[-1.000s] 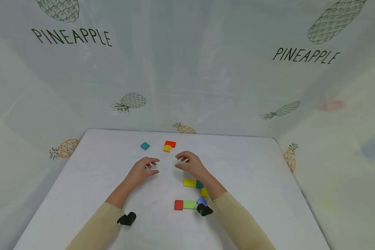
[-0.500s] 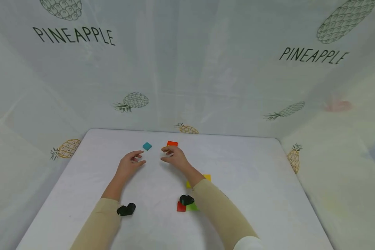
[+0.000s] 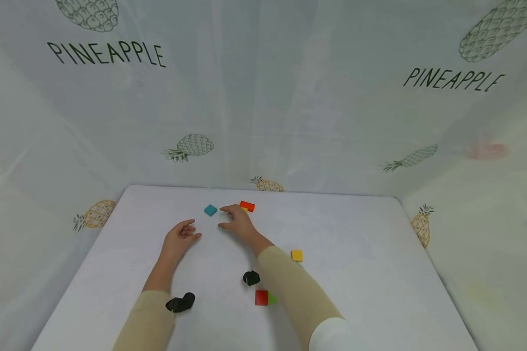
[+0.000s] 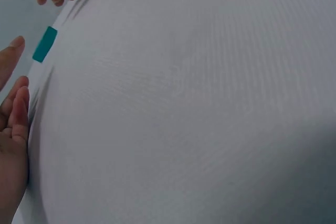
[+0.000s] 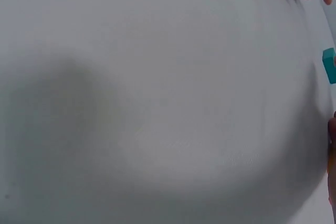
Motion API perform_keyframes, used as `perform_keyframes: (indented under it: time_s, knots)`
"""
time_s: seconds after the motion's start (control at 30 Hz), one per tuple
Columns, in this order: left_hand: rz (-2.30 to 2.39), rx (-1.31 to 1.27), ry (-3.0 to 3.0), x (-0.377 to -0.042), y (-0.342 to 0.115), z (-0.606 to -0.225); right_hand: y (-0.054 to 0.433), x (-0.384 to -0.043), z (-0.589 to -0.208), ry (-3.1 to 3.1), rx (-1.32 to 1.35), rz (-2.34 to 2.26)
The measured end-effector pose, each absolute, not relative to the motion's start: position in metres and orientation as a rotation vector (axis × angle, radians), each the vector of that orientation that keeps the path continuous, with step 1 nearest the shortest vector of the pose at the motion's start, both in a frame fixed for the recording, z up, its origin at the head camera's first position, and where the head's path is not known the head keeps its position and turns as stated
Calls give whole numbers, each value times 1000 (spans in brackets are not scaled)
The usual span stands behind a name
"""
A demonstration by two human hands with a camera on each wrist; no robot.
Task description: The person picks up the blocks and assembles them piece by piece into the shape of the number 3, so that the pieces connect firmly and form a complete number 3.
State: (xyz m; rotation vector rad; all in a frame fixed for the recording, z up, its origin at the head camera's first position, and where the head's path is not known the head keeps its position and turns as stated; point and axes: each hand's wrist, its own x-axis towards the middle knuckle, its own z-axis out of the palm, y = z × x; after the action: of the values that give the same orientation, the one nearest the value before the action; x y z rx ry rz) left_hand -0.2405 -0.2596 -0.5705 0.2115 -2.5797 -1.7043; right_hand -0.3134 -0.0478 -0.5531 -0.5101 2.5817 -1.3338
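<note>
A teal block (image 3: 210,210) lies near the far edge of the white table, seen also as a teal block (image 4: 45,44) in the left wrist view. My right hand (image 3: 238,223) is just right of it, thumb and fingers spread apart with nothing between them. Behind that hand, an orange-red block (image 3: 247,206) and a yellow block partly show. My left hand (image 3: 178,240) hovers nearer me and left of the teal block, fingers loosely bent and holding nothing. At the right border of the right wrist view, the teal block (image 5: 329,65) shows close to the right hand's fingers.
Under and beside the right forearm lie a red block (image 3: 261,298), a partly covered green block (image 3: 272,298) and a yellow block (image 3: 296,256). The white table (image 3: 355,292) ends at a pineapple-print curtain (image 3: 290,97) behind it.
My right hand has moved left and away from me, to beside the teal block. The left hand has shifted left. The right sleeve now covers several of the nearer blocks.
</note>
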Motion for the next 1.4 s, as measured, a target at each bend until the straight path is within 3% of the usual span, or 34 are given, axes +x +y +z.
perform_keyframes:
  time_s: [0.83,1.4]
  knots:
    - [-1569,119,-2720,-239,-261,-571,-92,-349,-559,2885,-548,-730]
    - [-1520,79,-2745,-239,-261,-571,-89,-342,-544,2826,-541,-666]
